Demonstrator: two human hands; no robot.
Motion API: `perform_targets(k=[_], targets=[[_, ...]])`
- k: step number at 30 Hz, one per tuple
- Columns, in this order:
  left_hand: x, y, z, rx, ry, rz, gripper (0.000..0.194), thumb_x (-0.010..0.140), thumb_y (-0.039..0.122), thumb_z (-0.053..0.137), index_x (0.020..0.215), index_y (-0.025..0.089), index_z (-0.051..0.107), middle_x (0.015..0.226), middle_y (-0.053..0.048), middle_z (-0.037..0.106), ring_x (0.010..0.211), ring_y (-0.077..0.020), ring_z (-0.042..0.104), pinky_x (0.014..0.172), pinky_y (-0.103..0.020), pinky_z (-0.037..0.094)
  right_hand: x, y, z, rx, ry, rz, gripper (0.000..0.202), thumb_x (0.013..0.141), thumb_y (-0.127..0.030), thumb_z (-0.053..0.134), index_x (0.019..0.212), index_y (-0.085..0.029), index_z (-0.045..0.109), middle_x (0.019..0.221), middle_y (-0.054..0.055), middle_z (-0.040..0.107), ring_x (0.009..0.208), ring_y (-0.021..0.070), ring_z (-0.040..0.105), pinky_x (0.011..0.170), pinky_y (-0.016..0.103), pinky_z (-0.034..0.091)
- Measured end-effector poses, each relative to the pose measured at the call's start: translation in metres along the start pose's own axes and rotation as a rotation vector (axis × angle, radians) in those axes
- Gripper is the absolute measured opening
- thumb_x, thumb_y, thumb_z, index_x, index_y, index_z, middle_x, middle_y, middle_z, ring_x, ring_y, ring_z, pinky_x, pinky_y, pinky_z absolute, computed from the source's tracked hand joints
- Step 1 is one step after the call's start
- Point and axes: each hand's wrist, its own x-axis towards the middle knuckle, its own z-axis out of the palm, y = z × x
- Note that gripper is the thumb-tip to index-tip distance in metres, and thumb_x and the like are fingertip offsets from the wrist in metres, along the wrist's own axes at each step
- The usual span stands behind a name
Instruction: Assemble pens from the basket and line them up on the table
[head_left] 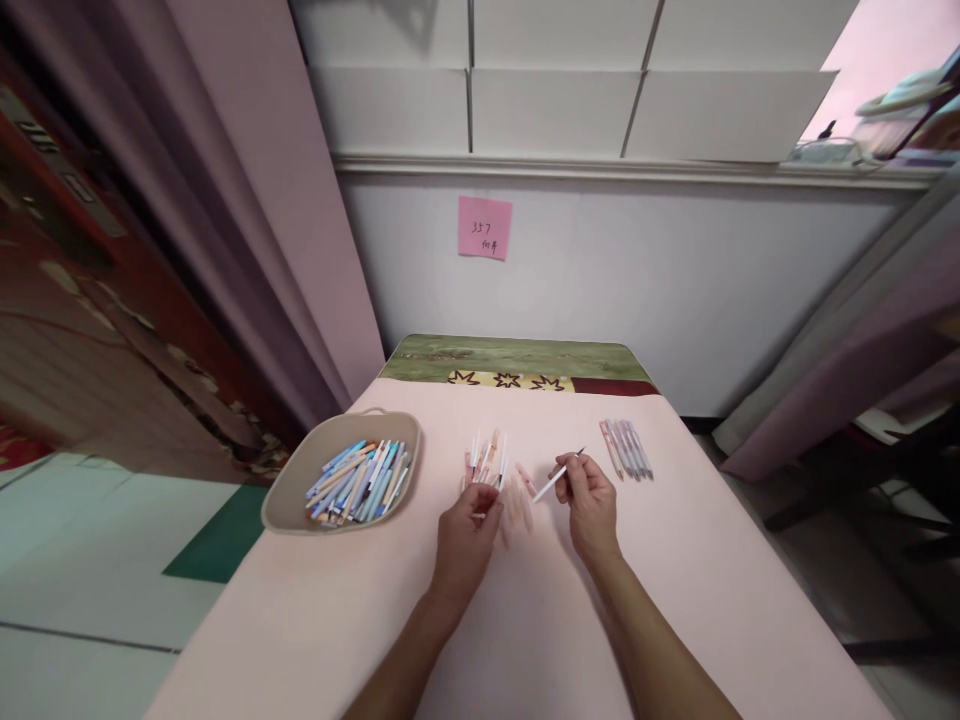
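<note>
One dark-tipped white stick (550, 483), pinched by the right hand (595, 508), hung over the table (525, 650); left hand (466, 530), fingers curled beside pinkish pens (492, 447), hold I could not tell; a light grip, tip clear of the cloth, seemed best

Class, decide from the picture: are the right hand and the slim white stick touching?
Touching: the head view shows the right hand gripping the slim white stick near its dark-tipped end.
</note>
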Motion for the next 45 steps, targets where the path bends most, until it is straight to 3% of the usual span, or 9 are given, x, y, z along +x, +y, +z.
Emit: perform_targets(k=[6,11,16,19,22,25,30,38,45], targets=[[0.000,0.000,0.002,-0.042,-0.036,-0.064,0.022,0.075,0.036,0.061,0.088,0.019,0.066,0.083,-0.004,0.070,0.074,-0.0172,0.064,0.063,-0.026,0.051,-0.001,0.000,0.001,-0.037,0.009,-0.023,0.030,0.088,-0.047,0.054,0.088,-0.017,0.059,0.070,0.002,0.063,0.056,0.0111,0.051,0.056,0.025,0.044],[-0.002,0.000,0.005,-0.121,-0.054,-0.087,0.024,0.077,0.038,0.060,0.089,0.018,0.067,0.083,-0.004,0.069,0.071,-0.0157,0.063,0.063,-0.026,0.052,-0.003,-0.003,0.000,-0.061,0.016,-0.006,0.034,0.090,-0.051,0.048,0.088,-0.018,0.055,0.071,0.003,0.065,0.049,0.0099,0.049,0.046,0.022,0.039],[0.000,-0.004,0.004,-0.349,-0.043,-0.204,0.030,0.074,0.038,0.064,0.096,0.018,0.063,0.072,0.001,0.062,0.050,-0.0084,0.051,0.042,-0.019,0.040,-0.002,-0.006,-0.001,-0.190,-0.051,0.061,0.048,0.083,-0.045,0.062,0.122,-0.018,0.052,0.054,-0.005,0.058,0.044,0.0105,0.046,0.044,0.021,0.034],[0.000,-0.003,0.004,-0.409,-0.005,-0.244,0.031,0.072,0.037,0.066,0.095,0.017,0.059,0.067,0.003,0.059,0.045,-0.0066,0.047,0.039,-0.018,0.036,-0.002,-0.004,0.000,-0.115,-0.122,0.122,0.037,0.082,-0.044,0.061,0.106,-0.017,0.061,0.059,-0.001,0.062,0.049,0.0112,0.051,0.048,0.022,0.039],[0.000,-0.001,0.004,-0.476,0.026,-0.296,0.031,0.069,0.036,0.068,0.091,0.016,0.058,0.067,0.002,0.061,0.050,-0.0091,0.053,0.046,-0.021,0.042,-0.001,-0.001,0.001,0.064,-0.197,0.191,0.029,0.082,-0.044,0.062,0.094,-0.018,0.063,0.080,0.005,0.070,0.064,0.0143,0.061,0.058,0.025,0.047],[-0.001,-0.002,0.005,-0.396,0.004,-0.230,0.031,0.069,0.035,0.069,0.092,0.016,0.063,0.075,-0.002,0.066,0.061,-0.0123,0.060,0.060,-0.025,0.050,-0.002,0.000,0.002,0.146,-0.225,0.209,0.031,0.077,-0.041,0.069,0.099,-0.020,0.061,0.089,0.006,0.071,0.073,0.0155,0.064,0.066,0.027,0.050],[-0.003,0.000,0.003,-0.120,-0.014,-0.021,0.017,0.079,0.032,0.061,0.086,0.018,0.067,0.082,-0.003,0.069,0.080,-0.0173,0.064,0.077,-0.028,0.049,-0.004,0.000,0.004,0.192,-0.202,0.215,0.029,0.084,-0.047,0.061,0.092,-0.018,0.062,0.066,0.000,0.065,0.048,0.0084,0.051,0.044,0.019,0.038],[-0.004,0.004,0.005,-0.046,-0.026,0.042,0.015,0.082,0.027,0.056,0.089,0.018,0.065,0.084,-0.003,0.069,0.080,-0.0181,0.064,0.076,-0.029,0.049,-0.011,0.005,0.010,0.210,-0.314,0.260,0.030,0.085,-0.048,0.060,0.093,-0.018,0.061,0.064,-0.002,0.062,0.046,0.0073,0.049,0.042,0.019,0.036],[-0.005,0.001,0.006,-0.037,-0.003,0.063,0.013,0.082,0.025,0.056,0.088,0.018,0.066,0.083,-0.003,0.069,0.080,-0.0183,0.064,0.076,-0.029,0.049,-0.008,0.005,0.008,0.227,-0.260,0.234,0.027,0.086,-0.045,0.060,0.094,-0.019,0.062,0.064,-0.002,0.062,0.047,0.0064,0.049,0.044,0.018,0.035]])
